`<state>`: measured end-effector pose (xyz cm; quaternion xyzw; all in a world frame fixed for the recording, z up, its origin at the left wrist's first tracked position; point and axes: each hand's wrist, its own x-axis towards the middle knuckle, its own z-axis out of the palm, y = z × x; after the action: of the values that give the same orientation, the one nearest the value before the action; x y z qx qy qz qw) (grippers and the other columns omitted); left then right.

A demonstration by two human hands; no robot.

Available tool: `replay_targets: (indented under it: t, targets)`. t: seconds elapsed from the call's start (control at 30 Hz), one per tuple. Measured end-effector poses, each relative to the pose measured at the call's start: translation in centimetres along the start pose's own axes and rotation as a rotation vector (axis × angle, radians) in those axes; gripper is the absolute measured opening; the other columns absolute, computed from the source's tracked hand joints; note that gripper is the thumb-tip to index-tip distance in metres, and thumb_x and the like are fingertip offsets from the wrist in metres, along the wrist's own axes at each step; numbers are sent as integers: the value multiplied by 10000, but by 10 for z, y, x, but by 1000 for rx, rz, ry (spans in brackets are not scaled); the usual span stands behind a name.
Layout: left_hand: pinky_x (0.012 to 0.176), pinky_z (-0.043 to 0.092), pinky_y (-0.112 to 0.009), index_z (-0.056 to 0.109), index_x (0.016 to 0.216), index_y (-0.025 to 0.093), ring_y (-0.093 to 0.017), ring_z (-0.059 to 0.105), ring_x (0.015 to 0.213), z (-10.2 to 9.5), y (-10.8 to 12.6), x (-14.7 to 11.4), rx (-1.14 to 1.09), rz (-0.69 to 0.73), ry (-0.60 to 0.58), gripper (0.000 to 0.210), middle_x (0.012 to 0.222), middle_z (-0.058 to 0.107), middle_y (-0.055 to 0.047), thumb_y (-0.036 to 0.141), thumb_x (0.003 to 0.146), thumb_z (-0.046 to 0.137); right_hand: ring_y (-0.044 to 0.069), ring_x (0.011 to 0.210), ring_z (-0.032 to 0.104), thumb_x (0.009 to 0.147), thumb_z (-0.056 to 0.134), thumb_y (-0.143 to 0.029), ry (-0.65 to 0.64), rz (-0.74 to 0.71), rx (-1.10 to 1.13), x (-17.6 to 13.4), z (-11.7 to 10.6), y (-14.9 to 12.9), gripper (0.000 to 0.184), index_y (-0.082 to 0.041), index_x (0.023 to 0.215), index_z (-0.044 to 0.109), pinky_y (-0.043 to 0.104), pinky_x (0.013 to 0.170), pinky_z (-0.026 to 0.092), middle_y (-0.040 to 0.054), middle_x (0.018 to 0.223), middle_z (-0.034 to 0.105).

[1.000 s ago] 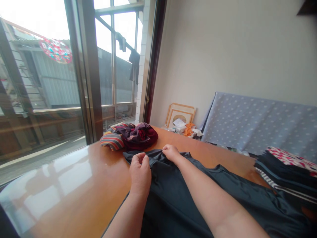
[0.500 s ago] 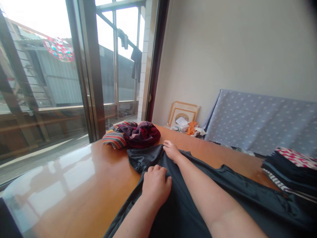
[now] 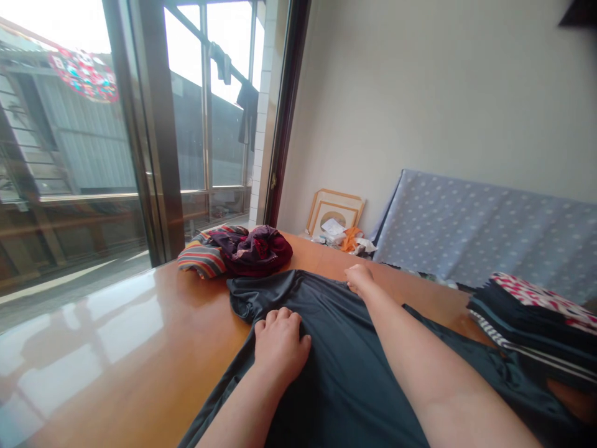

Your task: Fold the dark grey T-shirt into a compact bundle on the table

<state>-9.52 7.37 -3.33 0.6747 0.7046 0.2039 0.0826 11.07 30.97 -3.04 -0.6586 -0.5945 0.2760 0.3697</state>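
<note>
A person's L hand (image 3: 280,342) lies palm down, fingers loosely spread & bent, pressed on a dark, silky garment (image 3: 336,354) laid over the tabletop (image 3: 135,379), from the bottom of the view up twd the far edge. The R hand (image 3: 360,281), arm outstretched, pinches the garment's far side w/ fingers closed, just short of the tabletop's far edge; creases fan out nr the grip. Cloth also trails R, twd a folded stack (image 3: 527,323) on the tabletop's R part: dark layers, a b&w striped one, red-&-white print on top. Nr the far L corner, a striped cloth (image 3: 203,258) sits against a maroon bundle (image 3: 256,249), just beyond the garment's far L end.

Past the far edge: white papers (image 3: 333,228) & an orange item (image 3: 349,239) in front of pic frames (image 3: 342,209) leaning by the wall (image 3: 410,93), w/ a blue-gray dotted cover (image 3: 485,230) to their R. At L, a glass door (image 3: 161,155) bears a round red decoration (image 3: 86,76); outside, dark clothing (image 3: 247,115) hangs nr corrugated siding (image 3: 88,134).
</note>
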Motion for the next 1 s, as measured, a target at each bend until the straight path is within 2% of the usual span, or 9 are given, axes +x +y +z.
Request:
replay_targets:
  t: [0.1, 0.17, 0.27, 0.33, 0.4, 0.57, 0.73, 0.9, 1.0]
  targets:
    - [948, 361, -509, 695, 1050, 277, -344, 495, 1191, -1, 0, -1, 9, 4, -3, 313, 1181, 637, -96, 448, 829, 555, 140, 417, 518, 685, 745, -200, -45, 110, -45, -2, -11, 11, 126, -173, 651, 627, 228, 424, 362, -3, 411, 529]
    - [955, 358, -502, 692, 1054, 276, -341, 492, 1197, -1, 1, -1, 15, 4, -9, 314, 1193, 633, -98, 453, 834, 555, 145, 457, 550, 696, 781, -211, -86, 176, -64, -3, -9, 15, 156, -153, 669, 638, 230, 445, 394, 20, 468, 577]
    - [963, 354, -490, 688, 1065, 277, -336, 488, 1206, -3, 2, -1, 23, 5, -19, 320, 1206, 628, -98, 463, 844, 551, 178, 709, 661, 834, 748, -302, -147, 256, -68, -1, 0, 16, 213, -111, 906, 688, 275, 631, 536, 89, 823, 709]
    - [967, 352, -486, 685, 1075, 278, -333, 487, 1209, -3, 2, -1, 27, 3, -20, 326, 1209, 626, -97, 468, 850, 545, 204, 942, 665, 935, 657, -359, -176, 288, -44, 2, 4, 15, 304, -139, 1145, 648, 369, 814, 572, 100, 1128, 672]
    - [967, 352, -484, 683, 1080, 280, -331, 488, 1207, -3, 3, -1, 31, 0, -20, 329, 1206, 626, -95, 470, 851, 544, 221, 1068, 633, 971, 609, -380, -190, 302, 2, 6, 7, 14, 362, -177, 1270, 587, 437, 904, 556, 94, 1273, 606]
    - [957, 357, -497, 678, 1075, 287, -336, 491, 1205, -2, 3, -1, 39, 1, -7, 319, 1195, 629, -94, 465, 850, 538, 231, 1074, 633, 962, 622, -378, -164, 288, 156, 16, 8, 17, 381, -170, 1279, 582, 443, 903, 556, 98, 1274, 606]
    - [963, 345, -539, 671, 1091, 305, -358, 484, 1220, 0, 2, 0, 38, -7, -19, 336, 1232, 625, -102, 486, 831, 561, 227, 1060, 637, 965, 619, -379, -109, 209, 292, 16, 12, 27, 373, -171, 1273, 584, 442, 892, 561, 93, 1263, 611]
    - [975, 332, -550, 670, 1098, 309, -361, 474, 1237, 1, 2, 0, 30, -14, -20, 343, 1243, 624, -106, 490, 824, 570, 182, 1072, 652, 851, 683, -209, -69, 67, 395, 14, 12, 31, 370, -148, 1211, 627, 269, 832, 565, 131, 1269, 638]
    - [983, 326, -550, 671, 1100, 304, -360, 468, 1243, 2, 1, 0, 30, -11, -14, 342, 1242, 621, -105, 484, 828, 567, 177, 1054, 664, 799, 670, -210, -45, 15, 426, 11, 8, 29, 384, -142, 1176, 646, 235, 796, 558, 135, 1235, 667]
